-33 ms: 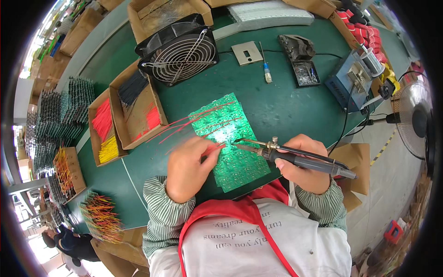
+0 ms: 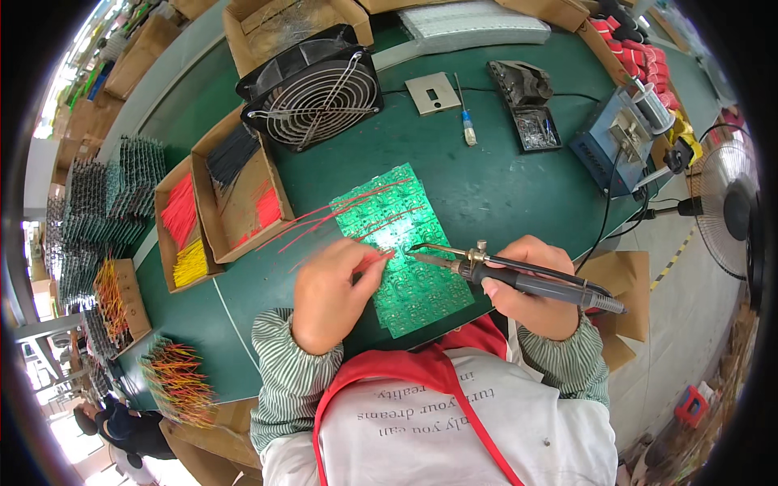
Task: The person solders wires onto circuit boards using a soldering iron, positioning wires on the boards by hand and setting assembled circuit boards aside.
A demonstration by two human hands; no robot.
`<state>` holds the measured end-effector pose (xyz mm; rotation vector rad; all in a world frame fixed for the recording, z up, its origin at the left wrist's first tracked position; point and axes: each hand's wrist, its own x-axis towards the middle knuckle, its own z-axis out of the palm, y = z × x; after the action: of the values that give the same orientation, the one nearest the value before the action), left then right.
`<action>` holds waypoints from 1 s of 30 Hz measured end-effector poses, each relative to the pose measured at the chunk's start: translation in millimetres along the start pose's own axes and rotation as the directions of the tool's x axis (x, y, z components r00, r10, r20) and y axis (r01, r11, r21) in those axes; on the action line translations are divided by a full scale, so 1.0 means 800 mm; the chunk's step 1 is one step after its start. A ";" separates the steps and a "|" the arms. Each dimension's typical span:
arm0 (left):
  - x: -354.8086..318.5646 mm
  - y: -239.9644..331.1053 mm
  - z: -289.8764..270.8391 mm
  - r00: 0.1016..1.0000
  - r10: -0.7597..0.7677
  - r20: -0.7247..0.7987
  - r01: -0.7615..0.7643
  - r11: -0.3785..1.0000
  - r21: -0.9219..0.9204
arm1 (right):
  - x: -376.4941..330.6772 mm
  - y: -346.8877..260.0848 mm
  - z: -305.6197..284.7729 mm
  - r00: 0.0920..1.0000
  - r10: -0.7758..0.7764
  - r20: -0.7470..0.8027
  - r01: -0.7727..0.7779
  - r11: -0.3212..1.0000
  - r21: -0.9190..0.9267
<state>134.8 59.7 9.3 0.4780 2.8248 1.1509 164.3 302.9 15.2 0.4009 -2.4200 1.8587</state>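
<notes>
Beyond the circuit board (image 2: 429, 296), which lies on the desk (image 2: 519, 202): caged fan (image 2: 316, 105), blue-handled tool (image 2: 468, 130), black tray (image 2: 525, 95) (shiny bits inside). Loose red strands (image 2: 381, 189) cross its far half. Left of it: a carton (image 2: 245, 196) holding black and red wires; a second (image 2: 168, 274), red and yellow. Left hand (image 2: 331, 285): fingers pinching a red wire (image 2: 388, 254). Right hand (image 2: 541, 314): fingers wrapped around a soldering iron (image 2: 559, 287).

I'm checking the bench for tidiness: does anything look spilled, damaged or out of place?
Nothing looks plainly damaged or spilled. Slightly untidy: loose red wires lie fanned over the green circuit board, their ends poking past its left edge, while others are bunched in a cardboard box beside yellow wires.
</notes>
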 end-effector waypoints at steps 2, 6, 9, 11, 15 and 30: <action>0.001 -0.001 0.001 0.997 -0.070 0.026 0.070 0.998 0.002 | 0.001 0.002 0.002 1.000 0.008 0.002 -0.008 1.000 0.014; 0.002 -0.003 0.002 0.997 -0.065 0.036 0.064 0.998 0.020 | 0.005 0.007 0.005 1.000 -0.005 0.017 0.004 0.999 0.044; 0.003 -0.005 0.004 1.000 -0.010 0.021 0.010 1.000 -0.002 | 0.007 0.009 0.006 1.000 -0.010 0.025 0.009 0.999 0.051; 0.004 -0.006 0.004 0.998 -0.045 0.044 0.044 0.999 0.021 | 0.008 0.010 0.007 0.999 -0.014 0.035 0.012 0.999 0.045; 0.005 -0.005 0.004 0.999 -0.017 0.041 0.015 0.999 0.051 | 0.010 0.011 0.008 0.999 -0.014 0.041 0.012 0.999 0.036; 0.007 -0.005 -0.046 0.939 0.048 -0.342 0.102 0.908 0.407 | 0.000 0.003 -0.010 1.000 0.016 -0.024 -0.016 1.000 0.008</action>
<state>122.6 33.8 33.5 0.2695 3.3920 0.6621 162.7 311.2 15.1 0.3579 -2.4087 1.8682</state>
